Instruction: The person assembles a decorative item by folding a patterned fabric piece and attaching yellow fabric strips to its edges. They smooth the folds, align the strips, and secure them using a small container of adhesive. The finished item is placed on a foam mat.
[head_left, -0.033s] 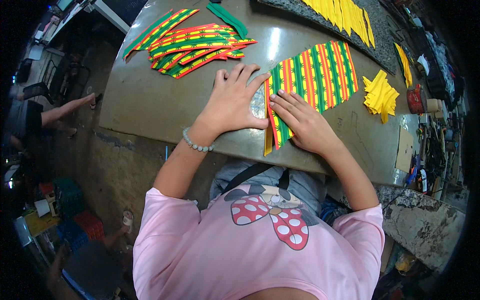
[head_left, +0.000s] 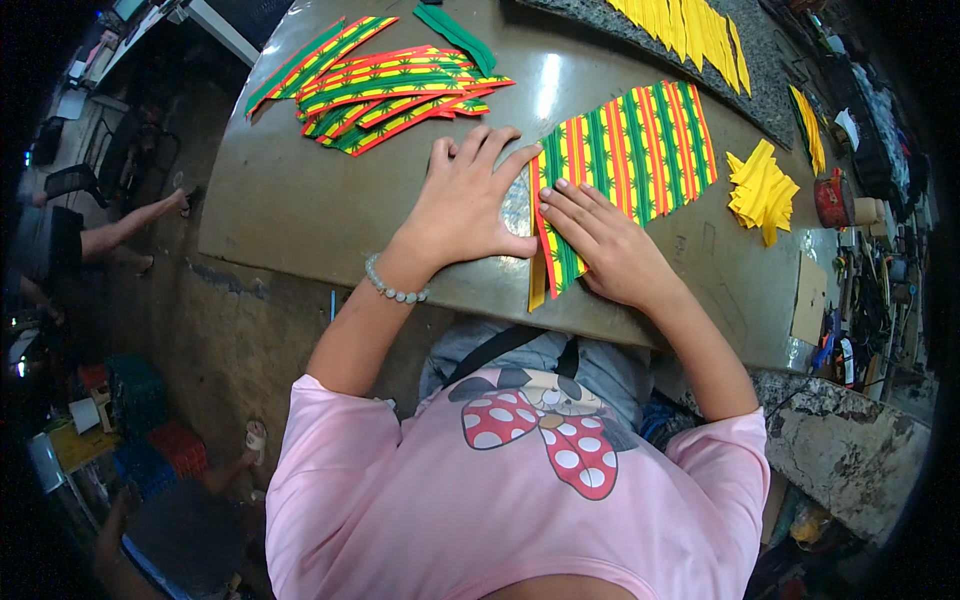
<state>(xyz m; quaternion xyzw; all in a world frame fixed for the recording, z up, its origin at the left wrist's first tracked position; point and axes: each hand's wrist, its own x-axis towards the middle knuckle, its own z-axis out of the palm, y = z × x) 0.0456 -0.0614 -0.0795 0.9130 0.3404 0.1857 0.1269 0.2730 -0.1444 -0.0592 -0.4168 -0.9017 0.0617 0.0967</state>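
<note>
Near the front edge of the bench (head_left: 300, 205), a fan of patterned strips (head_left: 645, 150) lies with a yellow strip (head_left: 537, 285) along its left side. The right hand (head_left: 612, 248) lies flat on the fan; the left hand (head_left: 468, 208), separate, spreads thumb and fingers beside the yellow strip. Uneven pressure or sideways drag could skew the overlap.

The tabletop (head_left: 300, 205) leaves passage at left; striped strips (head_left: 628, 150) obstruct centre-right.
</note>
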